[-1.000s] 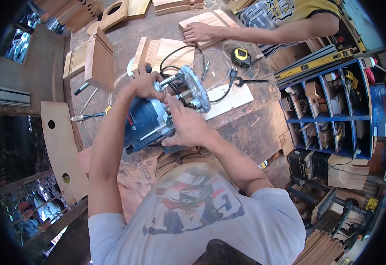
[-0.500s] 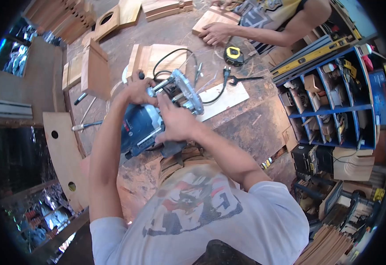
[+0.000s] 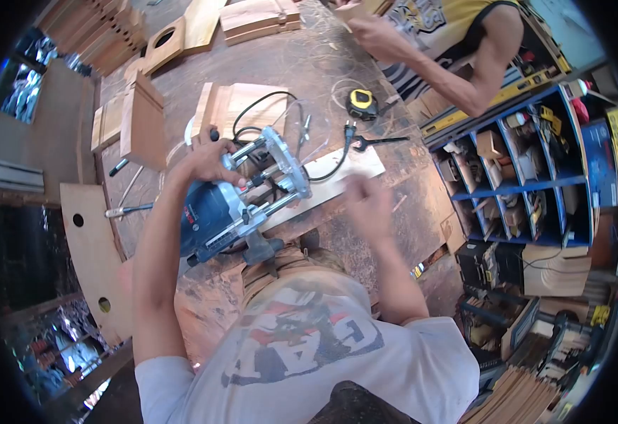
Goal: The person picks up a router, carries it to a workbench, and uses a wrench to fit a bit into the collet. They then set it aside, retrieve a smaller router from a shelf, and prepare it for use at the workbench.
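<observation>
A blue plunge router (image 3: 206, 215) lies on its side on the workbench, its clear base and steel guide rods facing up and right. My left hand (image 3: 210, 161) is closed around it near the collet, thumb against the metal. Away from the router, my right hand (image 3: 367, 205) is over the bench, smeared by motion, so its fingers cannot be made out. Nearest to it are a white board (image 3: 360, 164) and a dark open-end wrench (image 3: 379, 140). The router's plug (image 3: 350, 130) rests beside the wrench.
A yellow-and-black tape measure (image 3: 361, 104) sits farther back. Grooved wood pieces (image 3: 259, 106) and an upright wooden block (image 3: 143, 121) stand beyond the router. Across the bench, a co-worker's hand (image 3: 376, 35) holds a wood piece. A blue compartment shelf (image 3: 521, 184) is at right.
My right hand has left the router and moved right, towards the white board. My left hand stays on the router. The co-worker's hand has risen from the bench with the wood piece.
</observation>
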The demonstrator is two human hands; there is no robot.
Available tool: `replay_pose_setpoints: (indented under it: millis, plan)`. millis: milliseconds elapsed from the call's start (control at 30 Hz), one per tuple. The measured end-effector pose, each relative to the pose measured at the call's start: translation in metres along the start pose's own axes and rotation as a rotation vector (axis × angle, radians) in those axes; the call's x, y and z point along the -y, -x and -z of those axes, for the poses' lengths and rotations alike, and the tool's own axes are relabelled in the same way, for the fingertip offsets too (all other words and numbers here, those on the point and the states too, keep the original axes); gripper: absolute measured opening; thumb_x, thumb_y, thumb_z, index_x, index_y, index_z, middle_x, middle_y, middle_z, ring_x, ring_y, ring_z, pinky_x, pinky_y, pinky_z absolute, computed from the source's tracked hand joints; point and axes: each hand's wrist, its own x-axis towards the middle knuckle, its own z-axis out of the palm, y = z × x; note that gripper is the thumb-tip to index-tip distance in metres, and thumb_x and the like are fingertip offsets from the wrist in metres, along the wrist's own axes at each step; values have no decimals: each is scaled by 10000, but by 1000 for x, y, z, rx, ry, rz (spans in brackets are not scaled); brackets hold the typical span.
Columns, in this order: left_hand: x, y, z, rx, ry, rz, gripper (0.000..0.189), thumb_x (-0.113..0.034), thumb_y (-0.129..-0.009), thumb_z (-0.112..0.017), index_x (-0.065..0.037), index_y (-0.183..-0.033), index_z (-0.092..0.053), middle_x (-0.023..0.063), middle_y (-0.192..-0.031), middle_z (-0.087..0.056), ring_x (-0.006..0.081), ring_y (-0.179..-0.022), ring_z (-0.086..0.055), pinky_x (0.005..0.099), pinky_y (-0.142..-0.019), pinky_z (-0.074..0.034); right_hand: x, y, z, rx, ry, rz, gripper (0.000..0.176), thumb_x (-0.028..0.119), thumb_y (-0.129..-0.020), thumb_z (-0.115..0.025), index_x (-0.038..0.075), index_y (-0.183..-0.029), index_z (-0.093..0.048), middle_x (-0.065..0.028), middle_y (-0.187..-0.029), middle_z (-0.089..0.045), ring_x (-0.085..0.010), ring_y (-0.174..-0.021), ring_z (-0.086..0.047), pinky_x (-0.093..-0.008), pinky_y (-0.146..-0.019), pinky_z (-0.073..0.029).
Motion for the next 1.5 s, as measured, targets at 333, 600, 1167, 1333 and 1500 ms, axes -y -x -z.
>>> replay_pose_setpoints:
  millis: [333,600,1167,1333,1500]
  plan:
    - [3,0,-4,-2,4,-20,947,-667,-489,-916,-210,-1274,-645,306,-1562,-235,558,-1441,-235,578,-1188,-262,-145,-161,24,-171,517,-450,355,417,-858,-715,126,-1054,-767,-212,-1065,-740,-373,-1041,-700,-448,-914,-547]
    - [2,1,-2,9,-1,-18,948,-668,-489,-916,-212,-1274,-641,309,-1560,-233,558,-1444,-225,595,-1175,-267,-162,-145,32,-278,403,-469,544,318,-755,-772,40,-1218,-707,-231,-1096,-736,-382,-1070,-700,-444,-940,-541]
    - [3,-2,-2,13,7,-16,1049,-705,-423,-918,-199,-1301,-647,328,-1556,-221,554,-1453,-215,570,-1201,-243,-49,-106,-52,151,99,-14,474,52,-844,-570,17,-1312,-635,-249,-887,-716,-305,-695,-723,-421,-651,-593]
    - [-4,4,3,33,5,10,1033,-680,-451,-918,-166,-1305,-647,306,-1561,-230,541,-1463,-211,561,-1204,-261,-47,-122,-61,179,196,7,423,71,-845,-524,92,-1231,-696,-299,-1091,-679,-479,-1061,-644,-532,-954,-504]
    - [0,5,-2,46,-26,9,1028,-730,-468,-888,-206,-1319,-645,330,-1526,-258,551,-1432,-262,575,-1184,-277,-58,-125,-68,223,274,54,395,87,-863,-507,111,-1203,-708,-292,-1075,-687,-471,-1060,-652,-519,-933,-519]
